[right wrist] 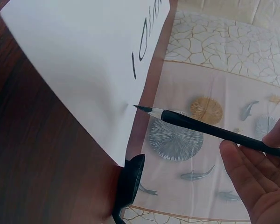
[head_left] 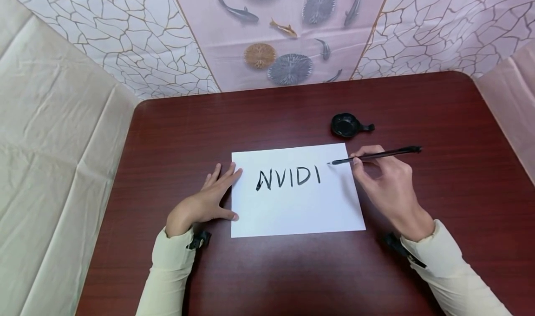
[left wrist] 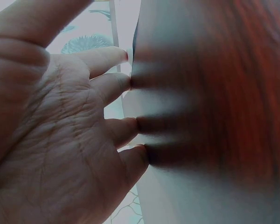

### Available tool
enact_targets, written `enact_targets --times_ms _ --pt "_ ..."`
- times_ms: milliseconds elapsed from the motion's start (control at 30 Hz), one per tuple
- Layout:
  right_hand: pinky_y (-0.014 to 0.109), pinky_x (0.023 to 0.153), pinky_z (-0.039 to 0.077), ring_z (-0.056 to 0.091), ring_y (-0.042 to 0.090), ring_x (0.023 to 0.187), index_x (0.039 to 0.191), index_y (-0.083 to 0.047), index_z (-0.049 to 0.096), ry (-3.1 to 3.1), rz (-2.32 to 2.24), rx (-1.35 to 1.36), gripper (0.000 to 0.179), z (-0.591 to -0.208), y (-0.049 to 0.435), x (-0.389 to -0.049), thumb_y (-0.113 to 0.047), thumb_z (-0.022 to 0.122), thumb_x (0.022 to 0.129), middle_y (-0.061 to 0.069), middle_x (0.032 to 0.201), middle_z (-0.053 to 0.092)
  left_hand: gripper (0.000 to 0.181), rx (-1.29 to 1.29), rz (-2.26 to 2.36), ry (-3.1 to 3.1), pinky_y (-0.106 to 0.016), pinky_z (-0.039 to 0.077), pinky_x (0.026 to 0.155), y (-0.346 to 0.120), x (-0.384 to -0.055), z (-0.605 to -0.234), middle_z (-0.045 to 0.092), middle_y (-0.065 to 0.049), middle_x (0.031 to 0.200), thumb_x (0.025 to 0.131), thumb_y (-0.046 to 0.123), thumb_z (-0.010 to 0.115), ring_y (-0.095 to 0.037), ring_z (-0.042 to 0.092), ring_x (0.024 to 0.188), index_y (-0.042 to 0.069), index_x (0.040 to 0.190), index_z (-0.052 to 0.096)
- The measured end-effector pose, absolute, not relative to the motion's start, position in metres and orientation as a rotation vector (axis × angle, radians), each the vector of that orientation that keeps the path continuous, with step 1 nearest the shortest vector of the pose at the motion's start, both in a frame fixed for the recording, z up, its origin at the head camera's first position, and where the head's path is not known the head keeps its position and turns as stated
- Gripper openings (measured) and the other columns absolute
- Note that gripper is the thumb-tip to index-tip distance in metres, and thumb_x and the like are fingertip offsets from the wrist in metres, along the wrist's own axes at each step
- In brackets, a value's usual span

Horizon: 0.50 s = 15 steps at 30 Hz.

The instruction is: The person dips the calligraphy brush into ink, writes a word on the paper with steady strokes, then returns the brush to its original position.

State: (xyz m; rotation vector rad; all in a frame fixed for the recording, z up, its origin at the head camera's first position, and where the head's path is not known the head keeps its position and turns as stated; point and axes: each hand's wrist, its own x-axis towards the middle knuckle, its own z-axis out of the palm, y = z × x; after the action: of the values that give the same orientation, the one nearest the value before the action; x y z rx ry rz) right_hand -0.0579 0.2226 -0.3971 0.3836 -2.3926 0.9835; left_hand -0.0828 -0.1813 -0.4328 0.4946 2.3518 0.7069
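Observation:
A white sheet of paper (head_left: pixel 292 209) lies on the table with "NVIDI" painted across it in black strokes. My left hand (head_left: pixel 205 202) rests at the sheet's left edge, thumb and fingers spread, with some fingertips on the paper. In the left wrist view the palm of the left hand (left wrist: pixel 60 126) faces the camera and holds nothing. My right hand (head_left: pixel 388 183) pinches a black-handled ink brush (head_left: pixel 388 153). In the right wrist view the dark tip of the brush (right wrist: pixel 191 122) points at the sheet and appears just off its surface, right of the last stroke.
A small black dish with a handle (head_left: pixel 346 125) stands beyond the sheet's upper right corner. Dark red-brown wood forms the tabletop (head_left: pixel 267 279). Patterned cloth (head_left: pixel 288 37) hangs behind the table, and pale cloth (head_left: pixel 50 158) covers the left side.

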Motion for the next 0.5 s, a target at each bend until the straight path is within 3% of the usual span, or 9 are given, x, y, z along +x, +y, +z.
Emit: enact_targets --times_ms 200,500 --pt "0.005 0.084 0.042 0.069 0.010 0.085 0.104 -0.005 0.074 -2.418 0.952 0.368 0.016 -0.401 0.223 -0.057 0.004 0.071 0.090 0.003 0.095 0.077 0.119 0.494 0.704 2.352 -0.061 -0.009 0.128 -0.181 -0.083 -0.434 -0.010 -0.001 0.178 0.085 0.025 0.091 -0.032 -0.025 0.160 0.022 0.172 0.009" --pt "0.010 0.075 0.044 0.067 0.014 0.076 0.105 -0.003 0.071 -2.482 0.906 0.408 0.020 -0.401 0.219 -0.045 0.005 0.073 0.087 0.006 0.093 0.077 0.119 0.511 0.706 2.357 -0.062 -0.009 0.127 -0.183 -0.084 -0.435 -0.010 -0.003 0.178 0.086 0.024 0.090 -0.034 -0.025 0.160 0.020 0.172 0.009"
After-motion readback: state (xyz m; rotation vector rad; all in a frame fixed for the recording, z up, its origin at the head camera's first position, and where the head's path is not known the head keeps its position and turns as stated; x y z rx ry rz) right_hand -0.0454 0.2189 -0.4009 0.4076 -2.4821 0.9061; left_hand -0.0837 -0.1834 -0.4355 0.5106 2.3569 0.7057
